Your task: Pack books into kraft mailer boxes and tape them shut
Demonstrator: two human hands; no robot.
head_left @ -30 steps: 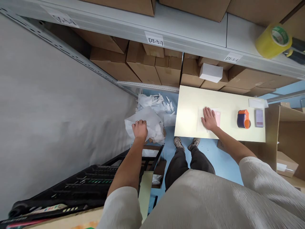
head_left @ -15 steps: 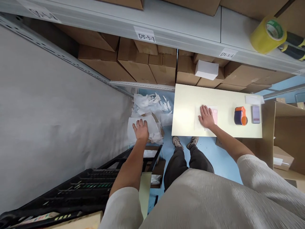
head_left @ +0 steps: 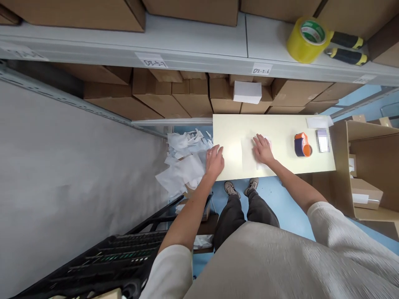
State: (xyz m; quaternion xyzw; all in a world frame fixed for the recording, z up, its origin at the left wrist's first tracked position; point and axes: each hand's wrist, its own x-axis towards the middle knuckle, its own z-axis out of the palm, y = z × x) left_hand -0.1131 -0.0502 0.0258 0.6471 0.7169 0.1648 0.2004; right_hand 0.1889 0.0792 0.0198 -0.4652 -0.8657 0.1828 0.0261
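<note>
My right hand (head_left: 263, 150) lies flat with its fingers stretched out over a thin whitish sheet (head_left: 247, 154) on the cream tabletop (head_left: 229, 128). A pinkish printed edge (head_left: 269, 143) shows beside that hand; most of it is covered. My left hand (head_left: 214, 162), with a ring on one finger, is at the left edge of the tabletop, fingers loosely apart and nothing visible in them. Just left of it are crumpled and torn white papers (head_left: 183, 168) in a heap. An orange and dark blue tape dispenser (head_left: 302, 145) stands right of my right hand.
A phone (head_left: 323, 141) and a white paper (head_left: 319, 121) lie at the tabletop's right end. Beyond is an open cardboard box (head_left: 339, 153). Shelving with brown boxes runs behind, bearing yellow tape (head_left: 307, 41) and cutters (head_left: 347, 56). A black crate (head_left: 124, 257) stands lower left.
My left hand has moved right, from a white sheet over the paper heap to the tabletop's left edge. My right hand stays on the sheet. The view has shifted slightly.
</note>
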